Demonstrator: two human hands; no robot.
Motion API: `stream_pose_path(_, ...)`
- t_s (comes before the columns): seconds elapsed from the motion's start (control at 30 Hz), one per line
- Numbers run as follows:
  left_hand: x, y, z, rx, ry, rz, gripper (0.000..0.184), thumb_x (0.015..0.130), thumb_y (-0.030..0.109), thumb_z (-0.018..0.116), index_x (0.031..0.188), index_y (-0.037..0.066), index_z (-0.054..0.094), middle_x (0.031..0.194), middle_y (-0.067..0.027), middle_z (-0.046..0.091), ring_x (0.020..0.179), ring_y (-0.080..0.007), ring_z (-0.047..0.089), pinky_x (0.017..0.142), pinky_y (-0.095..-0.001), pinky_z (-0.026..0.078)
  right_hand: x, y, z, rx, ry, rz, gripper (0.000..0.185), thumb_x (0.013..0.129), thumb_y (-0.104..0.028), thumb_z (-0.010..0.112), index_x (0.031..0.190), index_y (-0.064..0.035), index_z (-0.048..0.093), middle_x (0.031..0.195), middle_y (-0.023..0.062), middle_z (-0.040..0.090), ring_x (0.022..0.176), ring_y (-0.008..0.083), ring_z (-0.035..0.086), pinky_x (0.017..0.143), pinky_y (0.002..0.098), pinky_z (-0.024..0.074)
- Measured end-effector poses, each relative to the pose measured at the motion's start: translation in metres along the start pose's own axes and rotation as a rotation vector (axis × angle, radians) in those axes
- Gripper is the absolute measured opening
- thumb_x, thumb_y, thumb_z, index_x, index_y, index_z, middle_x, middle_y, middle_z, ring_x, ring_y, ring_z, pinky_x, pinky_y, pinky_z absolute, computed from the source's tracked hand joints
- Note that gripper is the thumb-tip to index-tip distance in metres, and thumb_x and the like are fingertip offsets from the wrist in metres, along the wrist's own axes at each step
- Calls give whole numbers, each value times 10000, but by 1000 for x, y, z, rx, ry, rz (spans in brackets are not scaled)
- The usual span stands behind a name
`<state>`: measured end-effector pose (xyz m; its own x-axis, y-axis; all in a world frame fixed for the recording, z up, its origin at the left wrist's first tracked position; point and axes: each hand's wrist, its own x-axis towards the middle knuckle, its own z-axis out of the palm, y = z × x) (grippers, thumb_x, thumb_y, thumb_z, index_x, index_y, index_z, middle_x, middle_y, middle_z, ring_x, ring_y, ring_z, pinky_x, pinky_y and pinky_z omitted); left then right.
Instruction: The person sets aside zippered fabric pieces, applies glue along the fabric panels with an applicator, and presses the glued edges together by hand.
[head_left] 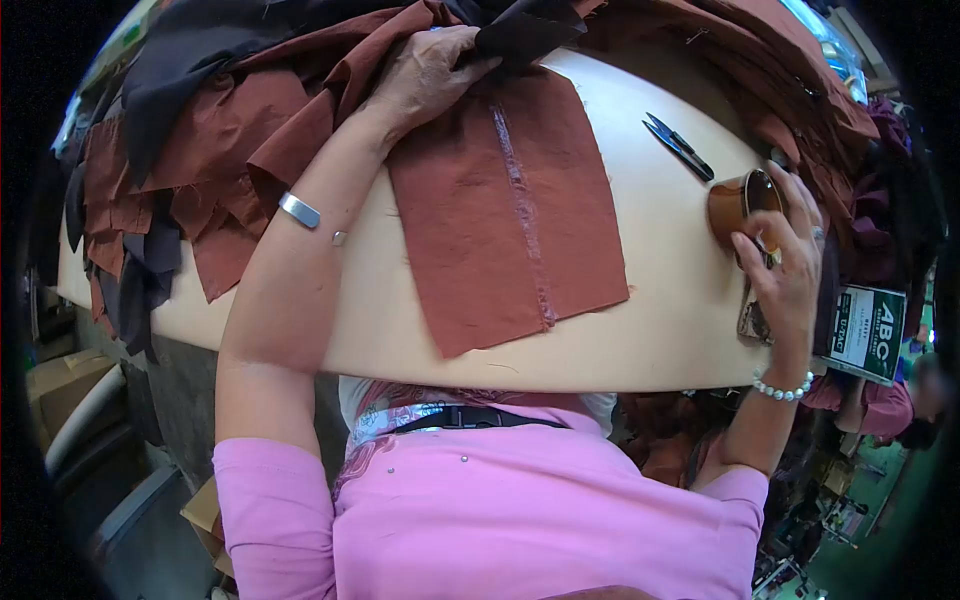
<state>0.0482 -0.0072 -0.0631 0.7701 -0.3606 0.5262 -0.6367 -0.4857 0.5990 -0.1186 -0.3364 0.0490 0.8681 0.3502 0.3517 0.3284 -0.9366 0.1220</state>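
My left hand (430,75) is at the far side of the table, closed on a piece of dark cloth (530,40); some of its fingertips are hidden by the fabric. Just below it lies a flat rust-brown fabric panel (465,230) with a pale, frayed-looking strip (522,210) running down it. On the right, my right hand (790,235) is curled round a glossy brown cup (730,208), which appears tilted. Close to the cup rests a pair of black thread snips (680,146).
Heaped rust and dark cloth (240,130) covers the left and far side of the pale table (660,330). More rust fabric (740,50) is piled at the far right. A green and white ABC box (865,332) stands by the right edge. Another person (890,410) is partly visible beyond.
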Motion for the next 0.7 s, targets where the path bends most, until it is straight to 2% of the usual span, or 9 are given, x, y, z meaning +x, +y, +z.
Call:
stream_pose_path(0.03, -1, 0, 0, 3, 0, -9, 186, 849, 161, 605, 991, 46, 639, 905, -136, 657, 819, -270, 633, 751, -334, 483, 8, -18, 9, 250, -26, 62, 138, 697, -81, 686, 810, -54, 613, 1283, 93, 504, 1193, 283, 444, 968, 391, 359)
stream_pose_path(0.1, -1, 0, 0, 9, 0, -24, 183, 848, 159, 607, 988, 46, 641, 895, -132, 660, 812, -268, 634, 742, -333, 484, 35, -50, 28, 436, 37, -153, 193, 725, -41, 650, 914, -78, 657, 1176, 71, 567, 1049, 260, 523, 928, 371, 385)
stream_pose_path(0.17, -2, 0, 0, -37, 5, -12, 181, 847, 156, 607, 986, 45, 642, 897, -131, 660, 813, -265, 634, 737, -331, 485, 59, -75, 59, 610, 24, -247, 204, 744, -40, 628, 937, -97, 664, 1103, 73, 588, 1019, 274, 521, 876, 372, 412)
stream_pose_path(0.2, -2, 0, 1, -59, 8, -7, 181, 847, 154, 607, 986, 44, 643, 898, -131, 660, 813, -264, 634, 735, -331, 485, 69, -85, 79, 700, 20, -236, 217, 763, -61, 601, 964, -109, 665, 1029, 72, 596, 992, 271, 526, 858, 371, 422)
stream_pose_path(0.3, -2, -8, 7, -75, 79, 87, 175, 846, 149, 607, 979, 41, 641, 887, -132, 657, 803, -266, 632, 727, -334, 486, 95, -100, 117, 924, -95, -151, 246, 784, -144, 581, 1015, -137, 665, 959, 74, 584, 978, 261, 517, 856, 373, 411)
stream_pose_path(0.4, -2, -6, 5, -50, 50, 55, 167, 840, 144, 612, 967, 37, 637, 875, -136, 652, 791, -274, 628, 717, -337, 485, 111, -102, 135, 850, -67, -189, 278, 800, -211, 555, 1050, -158, 665, 916, 84, 564, 939, 249, 528, 825, 358, 418)
stream_pose_path(0.5, -2, -10, 8, -22, 85, 117, 166, 832, 140, 619, 959, 34, 632, 866, -141, 647, 782, -283, 623, 707, -339, 485, 115, -108, 144, 673, 9, -240, 295, 788, -224, 539, 1044, -163, 672, 918, 83, 560, 911, 239, 538, 792, 343, 427)
stream_pose_path(0.6, -1, -11, 8, -48, 73, 123, 171, 826, 137, 623, 962, 34, 630, 874, -139, 646, 790, -286, 622, 708, -338, 485, 116, -109, 146, 602, 62, -258, 311, 760, -128, 514, 1021, -153, 680, 935, 86, 565, 907, 240, 547, 783, 344, 436)
stream_pose_path(0.7, -1, -10, 8, 17, 46, 73, 172, 824, 142, 625, 960, 37, 630, 874, -133, 648, 795, -287, 621, 713, -337, 485, 112, -98, 133, 881, -198, -272, 358, 727, -47, 487, 1006, -150, 687, 962, 86, 567, 939, 256, 535, 811, 360, 426)
